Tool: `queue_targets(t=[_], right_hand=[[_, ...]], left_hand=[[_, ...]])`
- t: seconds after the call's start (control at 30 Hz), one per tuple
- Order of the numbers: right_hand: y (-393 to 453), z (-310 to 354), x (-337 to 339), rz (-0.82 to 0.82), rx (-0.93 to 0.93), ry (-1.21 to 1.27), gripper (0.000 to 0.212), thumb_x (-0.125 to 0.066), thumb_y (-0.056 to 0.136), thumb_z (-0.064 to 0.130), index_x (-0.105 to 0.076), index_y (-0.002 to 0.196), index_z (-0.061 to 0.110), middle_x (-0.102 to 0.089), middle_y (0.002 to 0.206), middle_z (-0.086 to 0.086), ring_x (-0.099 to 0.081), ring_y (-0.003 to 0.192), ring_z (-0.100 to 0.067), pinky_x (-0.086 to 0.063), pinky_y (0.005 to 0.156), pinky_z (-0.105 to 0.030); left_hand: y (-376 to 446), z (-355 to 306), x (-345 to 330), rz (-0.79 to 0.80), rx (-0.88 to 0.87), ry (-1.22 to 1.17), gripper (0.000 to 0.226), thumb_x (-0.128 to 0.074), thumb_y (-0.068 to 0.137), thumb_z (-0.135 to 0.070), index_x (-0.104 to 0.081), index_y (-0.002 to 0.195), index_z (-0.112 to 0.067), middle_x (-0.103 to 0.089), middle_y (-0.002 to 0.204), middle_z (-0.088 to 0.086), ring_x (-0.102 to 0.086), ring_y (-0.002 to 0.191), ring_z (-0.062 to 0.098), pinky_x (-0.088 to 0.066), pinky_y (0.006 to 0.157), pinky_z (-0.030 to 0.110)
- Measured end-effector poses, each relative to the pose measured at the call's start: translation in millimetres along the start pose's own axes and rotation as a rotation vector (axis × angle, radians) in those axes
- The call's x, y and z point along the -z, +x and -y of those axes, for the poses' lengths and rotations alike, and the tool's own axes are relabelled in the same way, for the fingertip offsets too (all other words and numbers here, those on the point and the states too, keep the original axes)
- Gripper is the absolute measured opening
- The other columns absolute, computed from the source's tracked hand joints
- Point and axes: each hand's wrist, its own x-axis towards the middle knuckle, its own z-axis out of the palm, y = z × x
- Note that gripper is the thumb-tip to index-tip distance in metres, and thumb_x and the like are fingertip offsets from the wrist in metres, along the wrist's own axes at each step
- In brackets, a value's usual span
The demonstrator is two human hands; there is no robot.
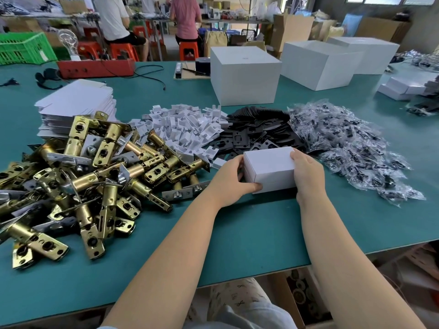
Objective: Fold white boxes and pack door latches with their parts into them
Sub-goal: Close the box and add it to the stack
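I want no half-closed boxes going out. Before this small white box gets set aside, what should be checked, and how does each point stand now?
1. Small white box shut on top: ok.
2. Left hand and right hand both grip it: ok.
3. Latch and parts inside: cannot tell.
4. End flaps tucked: cannot tell, hands cover them.
5. Flat box blanks left: ok.
6. Door latches within reach: ok.

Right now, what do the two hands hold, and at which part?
Both grip the small white box: left hand at its left end, right hand at its right end.
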Motion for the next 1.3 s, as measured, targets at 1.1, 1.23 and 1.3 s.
queue_targets(t=[1.1, 1.23, 1.3], right_hand=[[-103.5, -14.3, -80.4, 0.672, 1.202, -0.735, 0.041, -0.061, 0.077, -0.004, -0.062, 0.118, -0.003, -0.06, 0.121, -0.019, -0.056, 0.114, -0.036, -0.044, 0.099, -0.039], [-104.6, -16.9, -82.2, 0.64, 1.191, -0.772, 0.037, -0.063, 0.075, -0.005, -0.065, 0.112, -0.003, -0.063, 0.115, -0.018, -0.058, 0.11, -0.037, -0.046, 0.096, -0.039], [-104.7, -18.2, -83.1, 0.629, 1.208, -0.785, 0.037, -0.065, 0.074, -0.004, -0.066, 0.11, -0.003, -0.064, 0.113, -0.018, -0.06, 0.107, -0.037, -0.046, 0.094, -0.038]], left_hand=[[-7.6, -97.5, 210.7, -0.648, 0.133, 0.851, 0.044, -0.053, 0.093, -0.02, -0.051, 0.136, -0.011, -0.06, 0.131, 0.012, -0.054, 0.119, 0.031, -0.044, 0.099, 0.042], [-16.8, -89.4, 264.4, -0.546, 0.499, 1.107, 0.024, -0.05, 0.098, -0.023, -0.057, 0.118, -0.011, -0.055, 0.13, 0.023, -0.05, 0.112, 0.038, -0.042, 0.092, 0.037], [-20.5, -80.6, 277.3, -0.435, 0.577, 1.085, 0.012, -0.047, 0.1, -0.011, -0.054, 0.091, -0.008, -0.058, 0.111, 0.026, -0.047, 0.101, 0.034, -0.039, 0.079, 0.031]])
